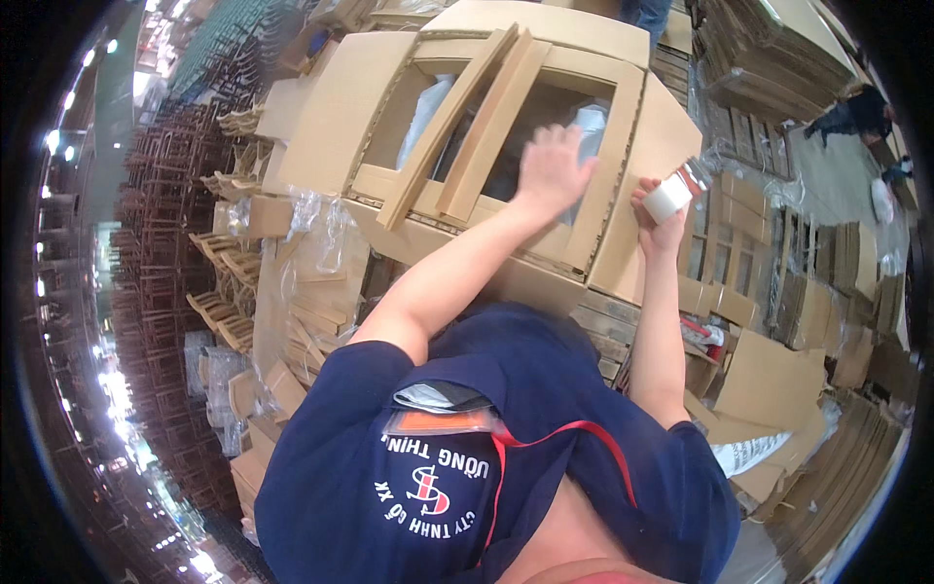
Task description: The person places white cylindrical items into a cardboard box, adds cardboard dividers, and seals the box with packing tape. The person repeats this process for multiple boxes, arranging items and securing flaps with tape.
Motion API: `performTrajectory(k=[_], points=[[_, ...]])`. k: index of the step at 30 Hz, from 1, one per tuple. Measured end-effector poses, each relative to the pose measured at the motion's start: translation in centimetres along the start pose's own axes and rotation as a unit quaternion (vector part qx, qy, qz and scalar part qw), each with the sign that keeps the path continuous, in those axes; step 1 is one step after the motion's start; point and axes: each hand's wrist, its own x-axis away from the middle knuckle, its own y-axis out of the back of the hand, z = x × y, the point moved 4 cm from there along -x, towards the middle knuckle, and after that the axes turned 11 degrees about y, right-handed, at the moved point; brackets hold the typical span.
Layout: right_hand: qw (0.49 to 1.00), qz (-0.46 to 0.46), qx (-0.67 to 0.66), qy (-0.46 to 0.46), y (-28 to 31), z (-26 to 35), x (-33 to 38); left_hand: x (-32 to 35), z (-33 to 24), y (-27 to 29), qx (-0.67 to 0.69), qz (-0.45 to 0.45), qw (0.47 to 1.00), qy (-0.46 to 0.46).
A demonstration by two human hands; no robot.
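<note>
In the head view, we see our two bare hands over and beside an open carton point(486, 253), its flaps folded outward. Our left hand point(555, 167) reaches over the opening, back of the hand upward, the fingers fairly straight and a little apart; we see nothing gripped in it. We cannot tell whether its fingertips touch anything below. A white wrap point(591, 127) lies inside the carton just beside those fingers, on their right, partly covered by the hand. A second wrap point(423, 122) shows at the opening's left end, well apart from them.

Two cardboard strips lie slantwise across the opening, side by side and partly separated: the left strip point(449, 122) is farther from our left hand, and the right strip point(493, 127) is nearer, to the left of its fingers.

Our right hand point(662, 232) is raised by the outer edge of the carton's right flap point(660, 117). Its fingers are curled about the tape point(667, 198), a white roll with red and metal parts at its far end. The roll sits against the fingers and over the palm; the thumb's place is unclear.

Flat cardboard point(769, 58) is stacked at upper right, and dark wooden frames point(165, 224) crowd the left.
</note>
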Motion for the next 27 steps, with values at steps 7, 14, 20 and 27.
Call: performTrajectory(k=[7, 14, 20, 27], points=[[0.997, -0.018, 0.067, 0.019, -2.8, -3.6, 1.3, 0.1, 15.1, 4.6, -0.198, -0.022, 0.979, 0.051], [0.990, -0.064, 0.116, 0.048, -3.2, -3.0, 2.6, -2.2, 21.6, 12.2, 0.405, 0.172, 0.885, 0.152], [0.943, -0.211, 0.209, 0.150, -5.4, -3.4, 5.1, -5.4, 36.8, 16.0, 0.417, 0.113, 0.887, 0.165], [0.906, -0.259, 0.249, 0.226, -8.7, -3.4, 11.1, -3.4, 40.9, 11.8, 0.160, 0.259, 0.941, 0.149]])
